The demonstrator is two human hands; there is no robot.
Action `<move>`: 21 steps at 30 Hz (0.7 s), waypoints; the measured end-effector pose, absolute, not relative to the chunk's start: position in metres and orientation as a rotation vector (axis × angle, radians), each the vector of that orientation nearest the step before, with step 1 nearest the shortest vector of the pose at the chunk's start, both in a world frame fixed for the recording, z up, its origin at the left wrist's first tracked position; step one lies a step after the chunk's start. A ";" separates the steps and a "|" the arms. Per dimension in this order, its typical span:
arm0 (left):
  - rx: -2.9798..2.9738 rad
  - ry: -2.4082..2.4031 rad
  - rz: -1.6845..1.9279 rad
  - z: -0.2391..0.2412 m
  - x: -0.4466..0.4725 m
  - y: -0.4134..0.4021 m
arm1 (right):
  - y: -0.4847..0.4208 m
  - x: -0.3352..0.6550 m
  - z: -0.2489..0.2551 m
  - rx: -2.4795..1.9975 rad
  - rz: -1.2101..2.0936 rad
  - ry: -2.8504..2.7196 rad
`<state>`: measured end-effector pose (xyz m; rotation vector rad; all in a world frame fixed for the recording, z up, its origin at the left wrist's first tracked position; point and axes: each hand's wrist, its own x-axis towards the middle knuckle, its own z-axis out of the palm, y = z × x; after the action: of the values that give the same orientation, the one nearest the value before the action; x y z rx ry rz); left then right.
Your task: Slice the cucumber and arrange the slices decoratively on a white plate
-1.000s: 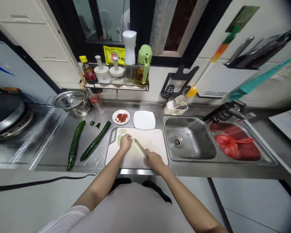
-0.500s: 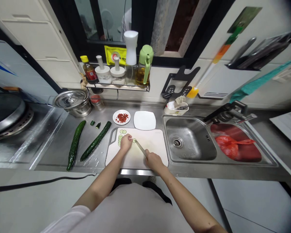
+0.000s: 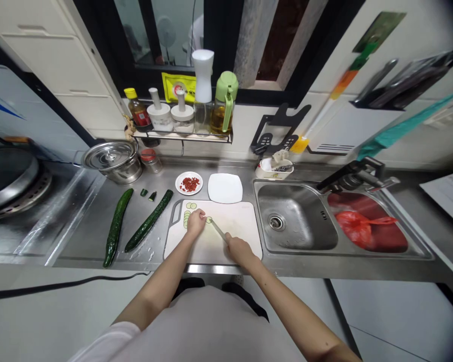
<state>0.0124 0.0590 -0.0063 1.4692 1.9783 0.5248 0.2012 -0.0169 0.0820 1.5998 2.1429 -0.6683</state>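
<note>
In right fingers, a knife

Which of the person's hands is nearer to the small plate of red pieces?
Left. The left hand is over the cutting board, just on the near side of the plate; the right hand, gripping the knife, is farther off, toward the board's near right corner.

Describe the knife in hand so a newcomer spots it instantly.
Find the steel sink; the white cutting board lies just left of it. The right hand grips the knife there: long, narrow and grey, unlike the small, pale green cucumber slices.
</note>
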 end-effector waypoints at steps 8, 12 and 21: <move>1.458 1.984 0.510 -0.008 0.013 0.060 | -0.012 0.198 0.083 1.588 -0.701 2.110; 1.459 1.991 0.484 -0.006 0.013 0.060 | -0.011 0.197 0.080 1.586 -0.692 2.133; 1.454 1.985 0.482 -0.001 0.013 0.060 | -0.007 0.194 0.082 1.587 -0.680 2.127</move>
<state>0.0133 0.0596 -0.0013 1.4538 1.9846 0.4815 0.1940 -0.0070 0.0822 1.5865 2.1269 -0.6802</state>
